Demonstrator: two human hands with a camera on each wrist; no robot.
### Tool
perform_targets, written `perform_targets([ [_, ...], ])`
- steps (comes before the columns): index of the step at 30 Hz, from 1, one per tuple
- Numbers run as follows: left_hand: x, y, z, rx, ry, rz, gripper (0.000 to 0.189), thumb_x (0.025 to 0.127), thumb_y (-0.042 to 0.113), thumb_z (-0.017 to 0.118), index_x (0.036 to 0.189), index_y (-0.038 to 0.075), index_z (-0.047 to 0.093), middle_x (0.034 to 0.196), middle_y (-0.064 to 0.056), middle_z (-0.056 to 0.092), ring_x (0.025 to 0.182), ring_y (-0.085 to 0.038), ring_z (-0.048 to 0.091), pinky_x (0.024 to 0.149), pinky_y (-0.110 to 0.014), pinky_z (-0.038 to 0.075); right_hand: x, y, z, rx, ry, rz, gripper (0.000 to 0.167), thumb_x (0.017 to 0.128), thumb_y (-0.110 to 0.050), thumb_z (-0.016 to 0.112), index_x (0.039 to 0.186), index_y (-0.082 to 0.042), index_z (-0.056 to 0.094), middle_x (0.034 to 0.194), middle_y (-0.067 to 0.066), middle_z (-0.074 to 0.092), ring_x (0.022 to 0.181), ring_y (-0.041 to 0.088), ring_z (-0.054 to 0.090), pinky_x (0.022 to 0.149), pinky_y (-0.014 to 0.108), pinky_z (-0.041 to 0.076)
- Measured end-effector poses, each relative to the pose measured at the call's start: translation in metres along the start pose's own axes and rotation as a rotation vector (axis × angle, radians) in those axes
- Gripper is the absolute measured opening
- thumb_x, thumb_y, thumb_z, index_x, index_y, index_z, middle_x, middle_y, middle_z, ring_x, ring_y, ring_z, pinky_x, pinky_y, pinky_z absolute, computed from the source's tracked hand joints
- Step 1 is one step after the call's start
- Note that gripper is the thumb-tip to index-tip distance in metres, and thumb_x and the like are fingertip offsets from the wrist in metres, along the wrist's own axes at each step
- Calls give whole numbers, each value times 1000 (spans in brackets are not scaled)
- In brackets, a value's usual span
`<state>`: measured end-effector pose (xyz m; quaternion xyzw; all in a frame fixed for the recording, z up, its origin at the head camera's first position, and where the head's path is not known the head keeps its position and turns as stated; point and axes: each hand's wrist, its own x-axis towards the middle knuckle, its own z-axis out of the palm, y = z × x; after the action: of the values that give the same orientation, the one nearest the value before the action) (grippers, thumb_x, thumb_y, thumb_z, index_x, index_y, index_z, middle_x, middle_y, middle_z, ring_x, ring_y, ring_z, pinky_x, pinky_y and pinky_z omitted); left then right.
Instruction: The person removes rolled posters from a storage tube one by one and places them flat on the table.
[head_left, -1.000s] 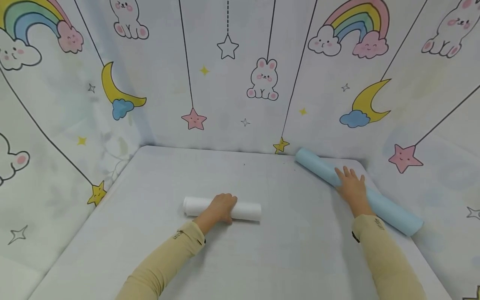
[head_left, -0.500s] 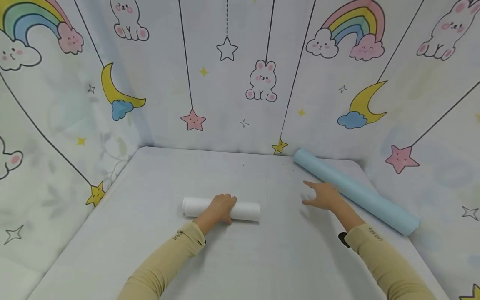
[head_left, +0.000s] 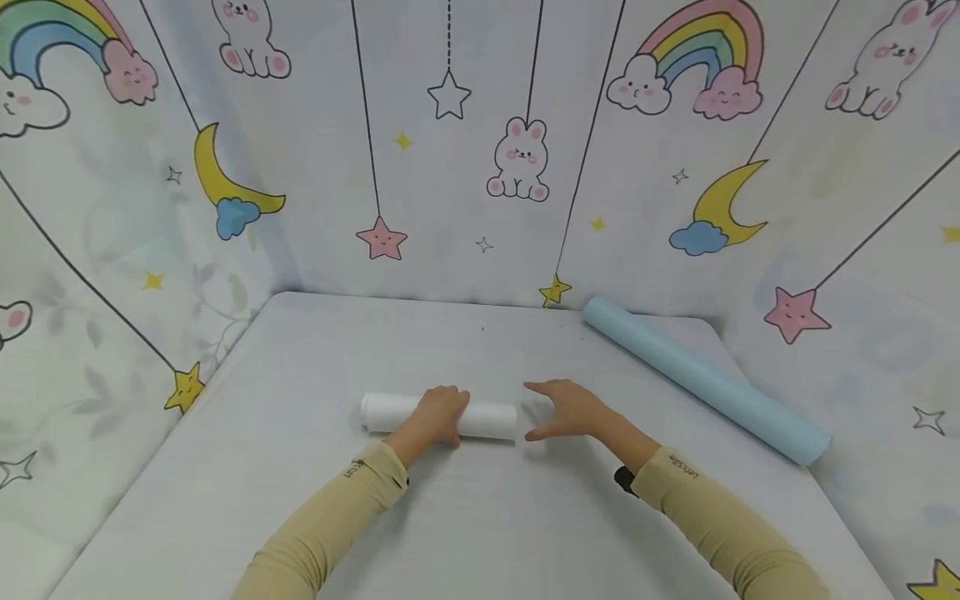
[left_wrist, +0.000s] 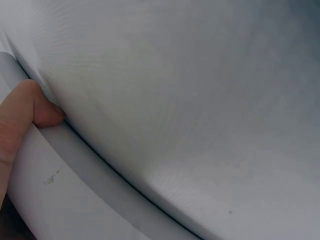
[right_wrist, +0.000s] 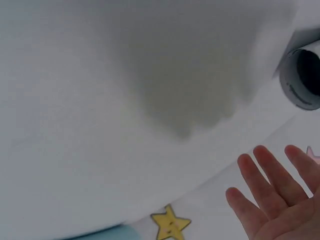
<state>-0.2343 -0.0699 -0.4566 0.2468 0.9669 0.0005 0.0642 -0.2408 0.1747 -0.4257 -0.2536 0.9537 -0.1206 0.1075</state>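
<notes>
A white roll lies crosswise on the white table, its material not clear. My left hand grips it near its middle from above; in the left wrist view the thumb presses along the roll's side. Just off the roll's right end is my right hand, thumb and fingers apart, holding nothing. Spread fingers of that right hand show in the right wrist view, where the roll's end looks hollow and dark inside.
A longer light blue roll lies slantwise along the right side of the table, reaching its back edge. Printed fabric walls with rabbits, moons and stars rise behind the table and at both sides.
My right hand has left the light blue roll and moved left to the white roll's right end. The left hand keeps its grip on the white roll, which stays in place.
</notes>
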Motion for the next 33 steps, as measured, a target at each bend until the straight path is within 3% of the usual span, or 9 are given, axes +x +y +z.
perform_targets([
  [5,0,-1,0,-14,8,-6,54,59,31,86,97,7,56,87,-6,58,81,-22,57,73,-35,48,12,-29,12,13,-6,-76,85,65,-51,76,136,-15,46,129,11,51,119,29,46,94,47,38],
  [11,-1,0,0,-17,20,6,56,58,30,87,99,6,56,89,-7,59,83,-24,58,74,-37,48,19,-46,29,-49,11,-158,82,69,-51,74,134,-8,46,122,11,55,109,26,53,87,41,44],
  [19,-1,0,1,25,39,15,57,57,32,87,98,5,58,87,-6,60,80,-22,59,72,-34,50,32,-57,41,-44,37,-152,77,70,-44,75,132,-7,47,118,10,57,103,23,56,83,38,46],
  [27,-1,1,0,24,53,21,55,58,30,87,98,5,58,87,-7,60,80,-22,60,70,-35,50,48,-67,49,-145,-20,-94,67,75,-39,73,127,-5,48,110,8,57,97,21,56,79,37,47],
  [33,-1,3,1,23,49,18,52,58,28,87,95,6,57,85,-6,59,78,-21,59,68,-36,50,49,-66,52,-204,-12,-108,62,77,-38,72,124,-5,48,105,8,56,93,20,55,74,36,49],
])
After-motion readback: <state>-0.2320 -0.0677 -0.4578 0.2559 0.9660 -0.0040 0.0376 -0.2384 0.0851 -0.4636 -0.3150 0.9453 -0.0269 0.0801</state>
